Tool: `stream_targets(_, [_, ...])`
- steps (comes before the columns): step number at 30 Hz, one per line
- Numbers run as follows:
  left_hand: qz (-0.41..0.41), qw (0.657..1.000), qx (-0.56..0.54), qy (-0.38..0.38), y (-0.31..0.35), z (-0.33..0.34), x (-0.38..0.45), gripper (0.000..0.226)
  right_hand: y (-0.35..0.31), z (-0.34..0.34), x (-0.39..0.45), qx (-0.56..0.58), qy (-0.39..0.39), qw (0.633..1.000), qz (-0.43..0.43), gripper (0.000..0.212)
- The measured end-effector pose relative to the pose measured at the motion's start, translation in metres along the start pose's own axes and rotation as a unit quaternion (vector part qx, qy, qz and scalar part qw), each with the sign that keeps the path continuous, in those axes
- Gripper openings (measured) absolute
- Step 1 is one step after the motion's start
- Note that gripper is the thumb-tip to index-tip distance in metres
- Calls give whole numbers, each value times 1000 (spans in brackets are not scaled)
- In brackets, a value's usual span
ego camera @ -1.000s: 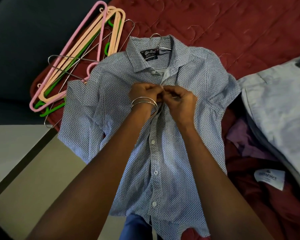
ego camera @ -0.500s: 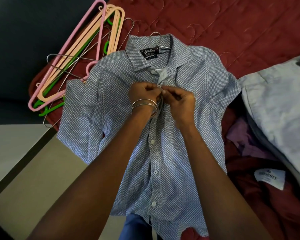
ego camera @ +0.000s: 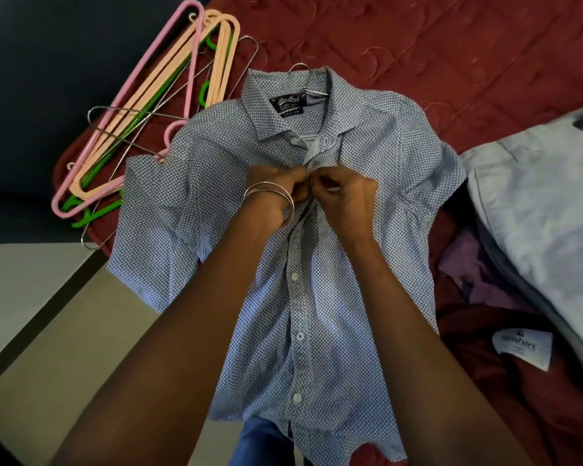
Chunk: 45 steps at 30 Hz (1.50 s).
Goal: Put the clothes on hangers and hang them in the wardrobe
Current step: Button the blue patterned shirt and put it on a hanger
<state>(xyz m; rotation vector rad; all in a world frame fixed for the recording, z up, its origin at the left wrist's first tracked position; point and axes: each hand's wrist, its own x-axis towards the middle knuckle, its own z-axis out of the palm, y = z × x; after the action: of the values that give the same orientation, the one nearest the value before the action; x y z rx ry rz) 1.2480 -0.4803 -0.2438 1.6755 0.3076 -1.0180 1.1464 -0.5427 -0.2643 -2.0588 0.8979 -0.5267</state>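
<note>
A blue patterned short-sleeved shirt (ego camera: 317, 297) lies face up on the red bedspread (ego camera: 435, 45). A metal wire hanger (ego camera: 305, 77) sits inside it, its hook sticking out past the collar. My left hand (ego camera: 276, 193), with bangles on the wrist, and my right hand (ego camera: 345, 196) meet at the upper chest of the shirt. Each pinches one edge of the button placket just below the collar. The button between the fingers is hidden.
A heap of spare hangers (ego camera: 155, 129), pink, peach, green and wire, lies at the bed's left corner. A light grey garment (ego camera: 535, 213) lies on the right, with purple cloth (ego camera: 468, 264) and a dark red garment bearing a white label (ego camera: 522, 348) beside it. Beige floor shows lower left.
Both hands stay at the same spot on the placket, with only small finger movements. The shirt and hangers have not shifted.
</note>
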Motion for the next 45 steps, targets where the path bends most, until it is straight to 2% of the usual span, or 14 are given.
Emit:
stream_targets(8, [18,1000,-8,-13,0,3,-2,5,-4,0,-8,40,28,998,32,13])
stream_targets(12, [-16,998,-62,-22,5,3,-6,42,-6,2,-9,151,31,978,139,15])
stream_targets(14, [-15,999,-49,-20,6,1,-5,45,-8,2,-7,243,14,949,201,11])
stream_targets(16, [1,1000,-1,-4,5,0,-3,42,-12,0,-3,358,-15,891,280,6])
stream_targets(19, [110,983,144,-5,2,0,2,41,-16,-4,5,406,-53,834,369,20])
stream_targets(22, [219,924,314,-4,0,0,3,41,-17,-5,13,330,-87,851,400,26])
stream_targets(25, [244,900,358,47,-3,-4,7,34,-12,-3,15,186,-90,924,321,28])
stream_targets(27, [309,870,368,107,0,-7,7,26,-9,-6,18,171,-38,939,295,30])
stream_targets(31, [482,698,504,162,26,-8,18,20,-18,-14,33,257,7,907,332,42])
stream_targets(34, [482,600,634,75,49,-4,29,15,-26,-10,47,302,18,880,366,23])
stream_targets(36, [437,573,692,43,60,0,30,17,-26,-8,53,312,36,874,370,15])
stream_targets(37, [410,595,691,30,65,1,32,18,-27,-9,54,314,38,875,366,16])
stream_targets(41, [318,811,489,-48,88,-9,40,23,-29,-13,54,316,18,894,318,15])
stream_targets(45, [278,878,387,-50,97,-10,36,13,-34,-9,56,305,1,915,264,14])
